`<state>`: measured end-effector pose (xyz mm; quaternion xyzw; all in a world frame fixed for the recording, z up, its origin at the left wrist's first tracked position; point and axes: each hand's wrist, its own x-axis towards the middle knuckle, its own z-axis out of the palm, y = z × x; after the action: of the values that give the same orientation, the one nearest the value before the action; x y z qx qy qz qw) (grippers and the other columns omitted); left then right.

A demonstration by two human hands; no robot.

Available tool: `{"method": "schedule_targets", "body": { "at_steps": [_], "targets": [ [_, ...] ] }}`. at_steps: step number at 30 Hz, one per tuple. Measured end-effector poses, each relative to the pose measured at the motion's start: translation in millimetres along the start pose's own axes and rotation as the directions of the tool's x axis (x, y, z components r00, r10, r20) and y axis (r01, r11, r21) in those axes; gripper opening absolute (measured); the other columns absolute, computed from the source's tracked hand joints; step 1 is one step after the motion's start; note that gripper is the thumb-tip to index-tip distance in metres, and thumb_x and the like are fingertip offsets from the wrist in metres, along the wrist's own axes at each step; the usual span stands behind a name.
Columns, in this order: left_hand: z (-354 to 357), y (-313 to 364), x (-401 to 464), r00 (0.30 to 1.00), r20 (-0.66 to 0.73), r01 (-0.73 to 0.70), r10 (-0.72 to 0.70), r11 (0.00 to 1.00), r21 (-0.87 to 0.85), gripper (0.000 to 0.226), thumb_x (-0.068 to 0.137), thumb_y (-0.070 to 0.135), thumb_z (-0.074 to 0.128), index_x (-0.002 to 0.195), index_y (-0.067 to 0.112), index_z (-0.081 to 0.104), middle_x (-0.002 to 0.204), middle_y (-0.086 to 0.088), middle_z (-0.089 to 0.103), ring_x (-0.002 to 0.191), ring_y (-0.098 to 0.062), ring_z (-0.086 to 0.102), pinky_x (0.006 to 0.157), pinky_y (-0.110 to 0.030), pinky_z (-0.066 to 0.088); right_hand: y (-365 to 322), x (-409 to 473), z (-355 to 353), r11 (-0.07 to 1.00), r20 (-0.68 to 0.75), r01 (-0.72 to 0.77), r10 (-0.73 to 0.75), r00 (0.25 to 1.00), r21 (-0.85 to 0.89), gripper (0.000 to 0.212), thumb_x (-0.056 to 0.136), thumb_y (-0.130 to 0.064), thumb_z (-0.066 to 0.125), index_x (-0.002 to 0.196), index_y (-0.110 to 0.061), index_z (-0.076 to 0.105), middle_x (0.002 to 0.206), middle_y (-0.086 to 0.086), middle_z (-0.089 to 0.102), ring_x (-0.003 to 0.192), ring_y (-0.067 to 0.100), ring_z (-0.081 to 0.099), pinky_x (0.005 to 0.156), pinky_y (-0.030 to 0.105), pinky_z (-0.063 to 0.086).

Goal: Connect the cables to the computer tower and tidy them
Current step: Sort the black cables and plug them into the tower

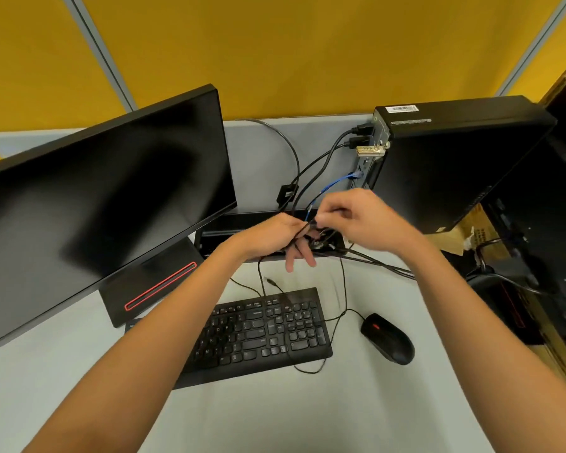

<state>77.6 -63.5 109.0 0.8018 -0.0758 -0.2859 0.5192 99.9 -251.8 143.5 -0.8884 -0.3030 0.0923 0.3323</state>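
The tower (451, 158) stands upright at the back of the desk (275, 413), its port side turned toward the monitor (105, 197). Several leads are already plugged into that side: two black plugs near the top, a metal-shelled connector below them, and a blue cable (335, 184) lower down. So the connecting looks mostly done, and this is the tidying step.

Just in front of the tower's port side, both hands meet over a bundle of cables (311, 228). The left hand (275, 238) is under the bundle, its fingers curled round the black strands with two fingertips pointing down toward the keyboard (265, 331). The right hand (356, 215) pinches at the top of the same bundle, thumb and forefinger closed on a strand; whether it holds a tie or only cable, I cannot tell.

Nearer than the tower, a loose plug end (270, 281) lies on the desk just behind the keyboard, and the mouse (388, 338) has its thin lead looping slackly around the keyboard's corner.

By my reckoning the next move calls for holding the gathered strands firmly with the left hand while the right wraps or cinches them, then seeing to that loose plug.
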Motion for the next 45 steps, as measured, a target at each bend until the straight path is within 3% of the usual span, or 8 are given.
{"method": "schedule_targets", "body": {
  "at_steps": [9,14,19,27,32,35,39,45],
  "targets": [
    [-3,15,-1,0.965,-0.051,-0.212,0.257,0.651,-0.729,0.061,0.098,0.024,0.009,0.119,-0.012,0.053,0.067,-0.015,0.065,0.032,-0.009,0.027,0.069,-0.022,0.048,52,3,66,0.886,-0.318,-0.205,0.353,0.88,0.416,0.034,0.1,-0.022,0.048,0.068,-0.017,0.056,0.054,-0.008,0.043,0.048,0.001,0.039,0.056,0.027,0.033],
    [2,25,18,0.933,-0.337,-0.233,0.124,0.923,-0.306,0.046,0.104,0.026,0.018,0.124,0.01,0.056,0.106,-0.015,0.071,0.077,-0.013,0.068,0.093,-0.032,0.044,32,-13,96,0.957,0.178,-0.261,0.281,0.943,-0.123,0.034,0.102,-0.029,0.038,0.071,-0.016,0.047,0.073,0.005,0.056,0.072,0.026,0.056,0.069,0.039,0.047],
    [21,-7,24,0.929,-0.317,-0.042,0.19,0.906,0.421,0.03,0.102,0.027,0.035,0.103,0.002,0.052,0.084,-0.012,0.066,0.075,-0.027,0.063,0.069,-0.038,0.047,1,-13,53,0.952,0.166,-0.062,0.116,0.979,-0.3,0.019,0.096,-0.029,0.047,0.079,-0.021,0.054,0.068,-0.004,0.053,0.066,0.019,0.054,0.06,0.032,0.042],
    [14,4,-2,0.962,0.222,-0.06,0.159,0.915,-0.399,0.072,0.104,0.04,0.012,0.103,-0.007,0.066,0.038,-0.001,0.036,0.036,-0.013,0.027,0.053,-0.018,0.043,46,-10,3,0.718,-0.051,-0.166,0.27,0.961,0.676,0.015,0.086,-0.016,0.056,0.073,-0.014,0.061,0.054,-0.002,0.035,0.049,0.011,0.027,0.049,0.026,0.021],
    [5,25,3,0.964,0.088,-0.107,0.251,0.666,-0.738,0.059,0.103,0.03,0.017,0.127,-0.018,0.042,0.055,-0.015,0.051,0.039,-0.007,0.036,0.064,-0.019,0.045,54,-11,66,0.717,-0.093,-0.27,0.423,0.901,0.643,0.035,0.103,-0.024,0.039,0.082,-0.009,0.062,0.052,-0.007,0.04,0.047,0.007,0.033,0.049,0.024,0.027],
    [8,26,13,0.974,-0.144,-0.225,0.175,0.663,-0.714,0.043,0.105,0.027,0.016,0.131,0.007,0.044,0.117,-0.011,0.066,0.056,-0.01,0.042,0.093,-0.028,0.044,36,-19,94,0.856,-0.101,-0.253,0.33,0.939,0.45,0.042,0.105,-0.025,0.032,0.075,-0.017,0.059,0.057,-0.002,0.049,0.05,0.007,0.043,0.053,0.025,0.037],
    [-1,14,25,0.889,-0.457,-0.111,0.029,0.982,-0.154,0.039,0.104,0.03,0.026,0.129,0.019,0.054,0.082,-0.005,0.063,0.083,-0.004,0.058,0.113,-0.039,0.025,15,-29,86,0.98,0.076,-0.129,0.118,0.99,0.149,0.031,0.101,-0.021,0.038,0.079,-0.024,0.059,0.067,0.003,0.057,0.057,0.015,0.049,0.06,0.034,0.044],
    [5,-8,8,0.994,0.11,0.015,-0.009,0.999,-0.05,0.05,0.105,0.036,0.022,0.116,0.004,0.058,0.072,-0.005,0.069,0.068,-0.026,0.06,0.093,-0.033,0.044,13,-13,11,0.943,-0.089,-0.109,0.144,0.986,0.315,0.025,0.097,-0.021,0.055,0.079,-0.008,0.068,0.056,-0.013,0.058,0.051,-0.002,0.048,0.055,0.011,0.036]
  ]
}}
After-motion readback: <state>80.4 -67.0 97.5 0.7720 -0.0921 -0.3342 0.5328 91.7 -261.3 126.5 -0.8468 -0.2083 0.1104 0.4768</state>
